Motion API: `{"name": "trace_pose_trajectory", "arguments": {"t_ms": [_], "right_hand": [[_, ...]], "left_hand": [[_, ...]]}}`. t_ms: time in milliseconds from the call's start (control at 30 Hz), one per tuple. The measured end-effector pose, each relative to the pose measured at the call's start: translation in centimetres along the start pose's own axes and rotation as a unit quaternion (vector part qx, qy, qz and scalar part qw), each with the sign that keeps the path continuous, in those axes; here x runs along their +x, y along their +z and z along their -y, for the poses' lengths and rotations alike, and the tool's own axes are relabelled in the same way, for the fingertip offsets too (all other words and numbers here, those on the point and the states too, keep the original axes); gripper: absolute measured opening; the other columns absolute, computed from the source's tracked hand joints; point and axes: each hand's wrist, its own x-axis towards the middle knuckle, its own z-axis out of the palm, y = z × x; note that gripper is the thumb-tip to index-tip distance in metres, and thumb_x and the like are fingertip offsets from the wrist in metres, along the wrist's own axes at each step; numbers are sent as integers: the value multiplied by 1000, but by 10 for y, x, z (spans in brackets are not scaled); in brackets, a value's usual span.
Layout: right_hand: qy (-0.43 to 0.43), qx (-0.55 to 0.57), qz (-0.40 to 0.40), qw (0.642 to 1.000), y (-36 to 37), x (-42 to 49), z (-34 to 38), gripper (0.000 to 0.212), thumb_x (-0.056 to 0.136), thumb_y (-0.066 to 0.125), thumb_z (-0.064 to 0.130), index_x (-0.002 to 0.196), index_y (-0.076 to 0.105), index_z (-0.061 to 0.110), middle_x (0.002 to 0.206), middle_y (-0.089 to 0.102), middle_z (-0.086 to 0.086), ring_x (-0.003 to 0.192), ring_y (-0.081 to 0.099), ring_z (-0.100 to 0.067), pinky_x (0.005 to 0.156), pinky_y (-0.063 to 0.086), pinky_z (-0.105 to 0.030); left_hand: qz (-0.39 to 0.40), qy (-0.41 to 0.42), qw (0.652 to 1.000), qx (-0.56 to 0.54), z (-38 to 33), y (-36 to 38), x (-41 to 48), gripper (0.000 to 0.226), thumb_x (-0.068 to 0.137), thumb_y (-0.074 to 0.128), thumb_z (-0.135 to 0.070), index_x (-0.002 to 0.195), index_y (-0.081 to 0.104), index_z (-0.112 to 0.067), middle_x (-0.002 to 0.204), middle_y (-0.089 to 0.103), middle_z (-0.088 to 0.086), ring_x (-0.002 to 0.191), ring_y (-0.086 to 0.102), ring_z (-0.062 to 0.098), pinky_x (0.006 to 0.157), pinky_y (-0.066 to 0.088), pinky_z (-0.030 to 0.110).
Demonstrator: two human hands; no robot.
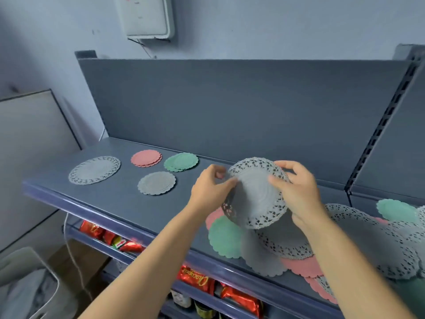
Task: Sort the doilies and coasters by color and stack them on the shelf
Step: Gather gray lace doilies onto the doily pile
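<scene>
Grey lacy round doily, pinched by left hand, right hand

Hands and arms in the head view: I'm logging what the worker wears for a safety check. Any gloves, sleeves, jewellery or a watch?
None that shows. The left hand and the right hand are bare, with no gloves or rings visible. The left forearm and the right forearm are uncovered down to the picture's lower edge: no sleeve, watch or bracelet is in view.
</scene>
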Motion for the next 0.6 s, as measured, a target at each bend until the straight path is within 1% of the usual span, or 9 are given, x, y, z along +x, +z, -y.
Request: {"name": "trace_pose_trajectory", "arguments": {"t_ms": [67, 133, 167, 267, 333, 433, 500, 567, 600], "right_hand": [[21, 59, 15, 998, 31, 2, 17, 28, 86, 62, -2, 110, 61, 13, 99, 63, 7, 94, 62, -7, 82, 51, -23], [26, 69, 28, 997, 69, 6, 24, 28, 86, 64, 0, 110, 62, 13, 107, 66, -2, 101, 64, -16, 92, 52, -33], [25, 63, 39, 997, 91, 9, 26, 28, 85, 65, 1, 111, 62, 12, 111, 67, -6, 104, 64, -18, 94, 51, -35], [45, 36, 110, 992, 170, 16, 25, 31, 82, 70, 9, 112, 63, 15, 120, 64, -9, 110, 62, -22, 99, 48, -43], [46, -6, 161, 986, 235, 17, 17, 31, 80, 73, 13, 109, 62, 17, 123, 61, -8, 114, 59, -22, 101, 46, -46], [-18, -127, 149, 980, 341, 17, 2, 46, 81, 71, 17, 125, 55, 16, 132, 55, -1, 123, 50, -15, 105, 37, -30], [-59, -193, 157, 967, 401, 14, -4, 52, 83, 68, 18, 131, 49, 17, 136, 50, 1, 127, 44, -14, 101, 29, -20], [-95, -248, 170, 949, 440, 14, -15, 48, 87, 62, 14, 133, 47, 14, 141, 45, -2, 131, 38, -15, 96, 22, -11], [-109, -281, 169, 938, 453, 15, -20, 46, 90, 57, 12, 135, 46, 12, 145, 40, -5, 135, 35, -16, 99, 20, -12]], "left_hand": [[-6, 2, 998, -69, 5, -40, 6, 22, 82, 69, -26, 102, 61, -22, 91, 53, -8, 87, 56, 17, 80, 47, 27], [11, -3, 990, -141, 16, -83, 15, 22, 85, 66, -7, 105, 64, -16, 91, 51, 1, 81, 52, 18, 75, 45, 29], [7, -4, 987, -161, 23, -106, 20, 25, 84, 65, -2, 105, 65, -15, 91, 50, 4, 80, 51, 19, 74, 46, 31], [-61, -3, 978, -197, 59, -178, 43, 25, 77, 70, -2, 96, 67, -18, 87, 54, 2, 71, 54, 15, 70, 47, 26], [-115, -8, 978, -176, 93, -223, 62, 22, 82, 65, -1, 94, 66, -20, 89, 59, -1, 66, 55, 11, 66, 46, 24], [-157, -19, 981, -115, 146, -282, 94, 23, 83, 63, -5, 101, 65, -20, 97, 63, -2, 67, 58, 12, 71, 51, 28], [-168, -23, 984, -51, 177, -315, 117, 28, 81, 64, -8, 105, 63, -21, 103, 62, -2, 73, 59, 16, 76, 52, 31], [-149, -26, 987, 44, 203, -339, 142, 32, 80, 61, -8, 110, 60, -19, 108, 60, 1, 79, 57, 19, 73, 46, 29], [-128, -30, 987, 92, 215, -347, 152, 33, 80, 58, -9, 112, 58, -16, 110, 58, 2, 82, 55, 20, 73, 42, 28]]}}
